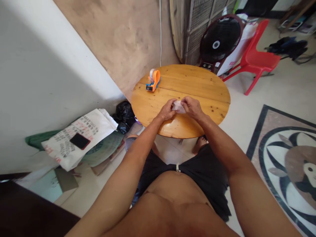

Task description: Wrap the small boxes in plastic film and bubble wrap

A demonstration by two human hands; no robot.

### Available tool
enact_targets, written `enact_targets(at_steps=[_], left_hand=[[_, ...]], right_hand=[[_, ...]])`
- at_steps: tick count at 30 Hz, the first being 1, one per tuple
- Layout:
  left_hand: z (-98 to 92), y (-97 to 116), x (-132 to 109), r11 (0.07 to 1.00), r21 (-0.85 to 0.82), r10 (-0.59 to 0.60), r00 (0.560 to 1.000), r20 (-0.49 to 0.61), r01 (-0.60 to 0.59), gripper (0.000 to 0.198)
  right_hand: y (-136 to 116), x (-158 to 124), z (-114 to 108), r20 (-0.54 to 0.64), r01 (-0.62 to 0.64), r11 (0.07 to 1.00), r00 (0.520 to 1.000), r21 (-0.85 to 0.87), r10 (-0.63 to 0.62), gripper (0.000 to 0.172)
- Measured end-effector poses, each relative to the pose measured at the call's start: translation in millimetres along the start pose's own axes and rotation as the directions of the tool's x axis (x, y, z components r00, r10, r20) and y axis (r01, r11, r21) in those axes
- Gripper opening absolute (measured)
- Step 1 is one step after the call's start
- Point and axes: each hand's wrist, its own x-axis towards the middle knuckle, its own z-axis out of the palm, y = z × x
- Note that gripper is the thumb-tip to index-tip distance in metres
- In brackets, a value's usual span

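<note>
Both hands meet over the near half of a round wooden table (197, 85). Between them is a small whitish, thin piece (178, 107), perhaps paper or film; its exact kind is too small to tell. My left hand (168, 110) pinches its left edge. At its upper right side, my right hand (192, 106) grips it with curled fingers. Farther back on the tabletop, to the left, stands an orange and blue tape dispenser (155, 82) with a roll of clear tape, apart from both hands.
A red chair (261, 61) and a dark round fan (221, 39) stand beyond the table's right side. Left of it lie a black plastic bag (123, 113) and a white printed sack (71, 149) with a phone (79, 141) on top. A wall borders the left.
</note>
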Motion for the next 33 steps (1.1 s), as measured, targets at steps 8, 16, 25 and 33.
enact_targets(at_steps=[8, 16, 25, 33], left_hand=[[5.1, -6, 1, 0.996, -0.079, 0.045, 0.999, -0.028, -0.047, 0.08], [3.1, -3, -2, 0.999, 0.018, 0.045, 0.979, -0.201, -0.042, 0.057], [6.5, -16, -2, 0.997, -0.05, -0.073, 0.962, -0.263, 0.062, 0.037], [-7.1, -2, 1, 0.974, 0.19, -0.057, 0.947, -0.318, 0.122, 0.051]], right_hand=[[3, 46, -17, 0.011, -0.134, 0.991, 0.991, 0.007, 0.134, 0.017], [20, 103, -15, 0.141, -0.369, 0.927, 0.923, 0.066, 0.358, 0.006], [49, 127, 9, 0.153, -0.608, 0.794, 0.784, 0.002, 0.601, 0.005], [80, 140, 25, 0.175, -0.58, 0.814, 0.801, -0.014, 0.573, 0.004]])
